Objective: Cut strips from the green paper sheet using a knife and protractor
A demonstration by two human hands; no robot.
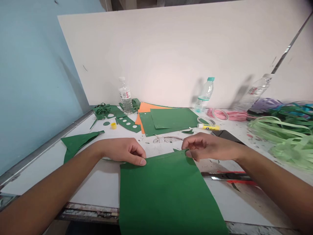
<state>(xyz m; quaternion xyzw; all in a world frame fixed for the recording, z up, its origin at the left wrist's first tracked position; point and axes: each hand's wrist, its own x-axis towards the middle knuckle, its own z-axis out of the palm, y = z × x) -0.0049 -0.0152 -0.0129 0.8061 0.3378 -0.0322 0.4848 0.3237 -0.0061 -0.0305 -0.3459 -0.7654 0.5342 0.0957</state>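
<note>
A large sheet of green paper (166, 195) hangs toward me over the table's front edge. My left hand (127, 151) pinches its far edge near the left corner, thumb on top. At the far right corner, my right hand (204, 147) grips the same edge between thumb and curled fingers. A narrow strip along that far edge looks folded or creased. Just beyond my right hand lies a yellow glue stick (207, 127). Scissors with red handles (241, 178) lie partly hidden under my right forearm. Left of my left hand rests a cut green paper piece (79, 140).
Green sheets (174, 118) and orange paper (144, 112) are stacked at the back. Water bottles (126, 98) stand or lean against the white board (158, 58). Pink paper strips (236, 115), light green strips (288, 137) and a dark phone (226, 135) lie right. A yellow cap (113, 125) sits left.
</note>
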